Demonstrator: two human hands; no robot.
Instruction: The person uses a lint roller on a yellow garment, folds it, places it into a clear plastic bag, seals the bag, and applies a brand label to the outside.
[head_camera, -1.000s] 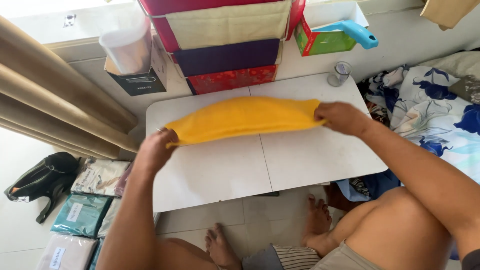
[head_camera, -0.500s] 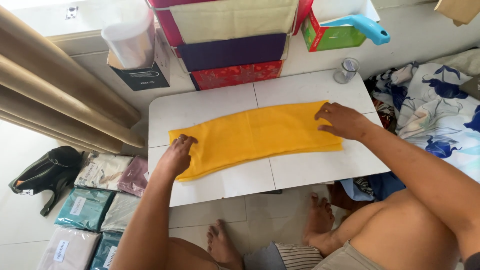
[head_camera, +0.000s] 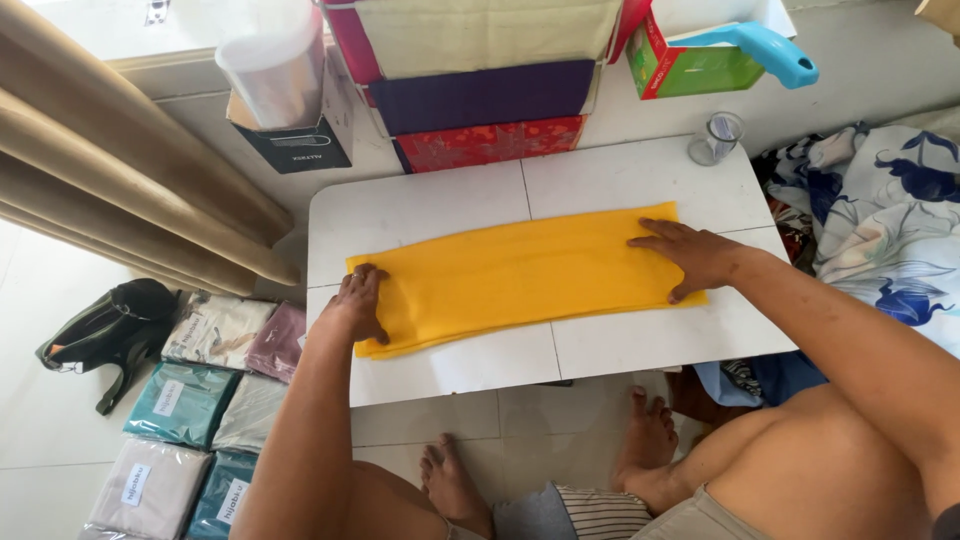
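Far left, on the tiled floor, a dark bag (head_camera: 105, 330) lies beside rows of packaged fabrics (head_camera: 195, 400) in teal, grey, mauve and cream, each in a clear wrapper. Beige curtain folds (head_camera: 120, 190) hang above them. Moving in, the low white table (head_camera: 440, 365) comes up, and there is the left hand (head_camera: 358, 302), palm down on the left end of the yellow cloth (head_camera: 520, 275), fingers together and lying flat, gripping nothing, just pressing on the fabric near its folded edge. The cloth stretches as a long band across the middle of the tabletop, slightly tilted, its left end lower than its right. Behind the table, a clear plastic container (head_camera: 275, 70) sits on a dark box (head_camera: 300, 150), next to stacked fabric boxes (head_camera: 485, 95) in cream, purple and red. Over to the right end, the right hand (head_camera: 695, 258) rests flat on the cloth, fingers spread wide, holding nothing. Just beyond it a small glass jar (head_camera: 716, 138) stands at the table's back corner, a green carton (head_camera: 690, 60) with a blue handle (head_camera: 765, 48) behind, and floral bedding (head_camera: 890, 220) at far right.
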